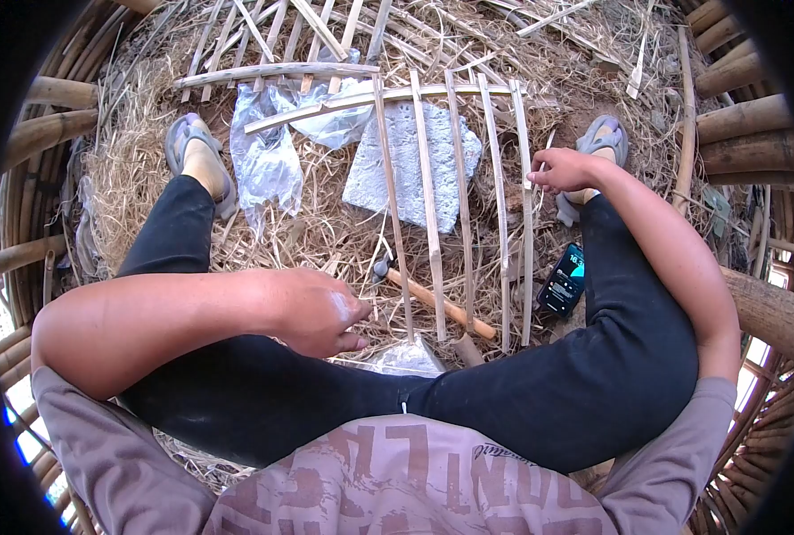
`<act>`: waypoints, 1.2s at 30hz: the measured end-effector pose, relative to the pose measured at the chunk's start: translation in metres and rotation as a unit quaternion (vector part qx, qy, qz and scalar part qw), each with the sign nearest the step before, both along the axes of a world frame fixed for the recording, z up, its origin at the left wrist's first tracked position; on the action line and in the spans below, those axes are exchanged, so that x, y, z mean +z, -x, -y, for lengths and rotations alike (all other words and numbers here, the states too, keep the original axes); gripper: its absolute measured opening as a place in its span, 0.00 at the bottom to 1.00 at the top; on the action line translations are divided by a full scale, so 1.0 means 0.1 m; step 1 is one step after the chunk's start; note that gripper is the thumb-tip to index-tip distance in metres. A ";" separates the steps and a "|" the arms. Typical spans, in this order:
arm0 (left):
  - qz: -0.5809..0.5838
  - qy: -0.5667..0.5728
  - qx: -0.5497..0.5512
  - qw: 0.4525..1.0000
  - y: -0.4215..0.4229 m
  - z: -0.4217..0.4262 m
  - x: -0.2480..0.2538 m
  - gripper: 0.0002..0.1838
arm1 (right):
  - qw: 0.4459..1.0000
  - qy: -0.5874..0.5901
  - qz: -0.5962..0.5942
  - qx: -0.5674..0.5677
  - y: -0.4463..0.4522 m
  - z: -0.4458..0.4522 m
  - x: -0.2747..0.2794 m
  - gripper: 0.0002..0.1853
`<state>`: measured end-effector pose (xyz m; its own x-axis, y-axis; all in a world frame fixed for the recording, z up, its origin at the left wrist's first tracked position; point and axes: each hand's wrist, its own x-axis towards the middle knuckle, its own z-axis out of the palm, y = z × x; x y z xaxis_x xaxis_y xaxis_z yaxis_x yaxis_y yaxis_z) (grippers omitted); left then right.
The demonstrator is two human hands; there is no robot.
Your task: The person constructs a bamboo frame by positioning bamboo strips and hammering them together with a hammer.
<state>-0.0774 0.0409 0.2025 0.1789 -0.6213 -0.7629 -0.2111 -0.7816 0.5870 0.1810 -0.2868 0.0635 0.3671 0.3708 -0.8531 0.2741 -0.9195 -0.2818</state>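
A rack of thin bamboo strips (425, 169) lies in front of me, several long strips fixed to one curved crosspiece (326, 111). My right hand (562, 169) has its fingers closed on the outermost right strip (527, 241), near its upper part. Left of the strips' lower ends, my left hand (319, 312) hovers with thumb and forefinger apart, and no held thing shows; its other fingers are partly hidden. Under the strips lies a hammer (440, 303) with a wooden handle and dark head. A pale, rough flat block (361, 183) sits beneath them too.
Crumpled clear plastic (268, 169) lies left of the block. Another slatted bamboo piece (277, 69) is at the far side. A lit phone (564, 281) rests by my right leg. Straw (130, 196) covers the ground, and bamboo poles (749, 120) wall both sides.
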 end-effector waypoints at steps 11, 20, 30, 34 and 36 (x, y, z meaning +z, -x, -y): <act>0.003 0.006 0.005 1.000 -0.01 0.00 0.03 0.24 | 1.000 0.012 -0.008 -0.010 0.02 -0.05 0.07 0.18; 0.014 0.011 0.007 1.000 0.01 -0.01 0.00 0.24 | 1.000 -0.009 -0.009 -0.009 -0.03 0.04 -0.07 0.20; 0.004 0.001 -0.002 1.000 0.00 0.01 0.01 0.25 | 1.000 -0.004 0.003 0.013 0.01 -0.03 0.03 0.19; 0.007 0.000 -0.002 1.000 0.00 0.00 0.00 0.25 | 1.000 -0.012 -0.005 -0.001 -0.03 0.01 -0.04 0.22; 0.007 0.000 -0.001 1.000 0.00 0.00 0.00 0.26 | 1.000 -0.007 -0.004 -0.002 -0.02 -0.01 -0.01 0.21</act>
<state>-0.0774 0.0409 0.2027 0.1875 -0.6218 -0.7604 -0.2215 -0.7810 0.5840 0.1832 -0.2862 0.0621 0.3615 0.3815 -0.8508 0.2677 -0.9165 -0.2972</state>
